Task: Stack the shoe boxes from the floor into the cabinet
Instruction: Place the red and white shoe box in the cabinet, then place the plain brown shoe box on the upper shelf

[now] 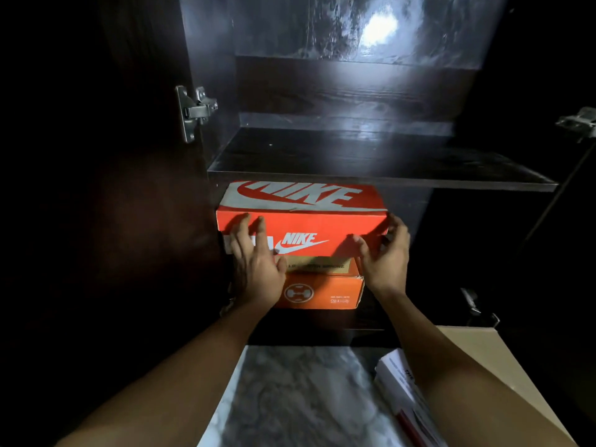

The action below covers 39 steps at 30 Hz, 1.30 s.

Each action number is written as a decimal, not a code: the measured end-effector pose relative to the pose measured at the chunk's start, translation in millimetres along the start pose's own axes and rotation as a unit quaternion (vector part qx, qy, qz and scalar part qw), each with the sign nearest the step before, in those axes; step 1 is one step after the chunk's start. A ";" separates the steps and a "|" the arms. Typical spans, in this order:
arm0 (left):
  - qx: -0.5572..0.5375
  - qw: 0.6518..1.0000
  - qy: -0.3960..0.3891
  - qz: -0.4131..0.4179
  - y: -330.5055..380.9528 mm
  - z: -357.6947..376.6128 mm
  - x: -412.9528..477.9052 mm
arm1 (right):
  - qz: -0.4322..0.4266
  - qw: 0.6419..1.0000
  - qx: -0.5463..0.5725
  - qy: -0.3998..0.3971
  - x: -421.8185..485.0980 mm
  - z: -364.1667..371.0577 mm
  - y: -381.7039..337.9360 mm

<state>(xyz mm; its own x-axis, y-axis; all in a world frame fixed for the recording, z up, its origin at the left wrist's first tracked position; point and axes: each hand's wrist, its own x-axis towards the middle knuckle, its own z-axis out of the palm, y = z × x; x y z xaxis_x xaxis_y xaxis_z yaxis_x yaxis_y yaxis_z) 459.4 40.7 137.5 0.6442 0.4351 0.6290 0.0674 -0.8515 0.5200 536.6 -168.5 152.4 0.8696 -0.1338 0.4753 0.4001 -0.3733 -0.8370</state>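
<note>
An orange Nike shoe box [303,221] lies on top of a smaller orange shoe box [325,291] in the lower compartment of a dark cabinet [371,169]. My left hand [254,256] lies flat against the front left of the upper box, fingers straight and spread. My right hand [385,253] is at the box's front right corner, fingers loosely bent, thumb on the front face. The top of the upper box sits just below the shelf board.
The shelf above the boxes holds nothing I can see. Metal hinges [195,111] stand on the left cabinet wall. On the marble floor [290,398] at the lower right lie a white box [400,382] and a tan cardboard box [503,366].
</note>
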 end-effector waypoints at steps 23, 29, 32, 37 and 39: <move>0.021 0.976 -0.206 -0.064 -3.5 -15.5 64.6 | 0.010 0.977 -0.132 -0.166 56.8 -1.1 -5.8; -0.013 0.968 -0.251 -0.009 49.4 -59.8 28.9 | 0.054 0.977 -0.153 -0.142 7.2 -89.2 -33.2; -0.031 0.962 -0.268 0.035 92.7 -84.9 17.6 | 0.081 0.978 -0.152 -0.118 -20.3 -139.8 -54.5; -0.053 0.935 -0.338 0.096 155.5 -104.9 -28.1 | 0.152 0.975 -0.138 -0.085 -88.8 -216.7 -64.3; -0.058 0.921 -0.367 0.120 164.1 -103.5 -56.7 | 0.185 0.971 -0.137 -0.066 -128.0 -236.7 -54.3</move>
<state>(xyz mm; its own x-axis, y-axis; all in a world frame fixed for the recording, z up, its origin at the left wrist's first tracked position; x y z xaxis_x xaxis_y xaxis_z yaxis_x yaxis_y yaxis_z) 355.1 -93.4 246.9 0.9739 -0.1133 0.1968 -0.1993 -0.8415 0.5021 335.0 -348.4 201.2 0.9760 -0.1924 0.1021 -0.0224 -0.5553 -0.8314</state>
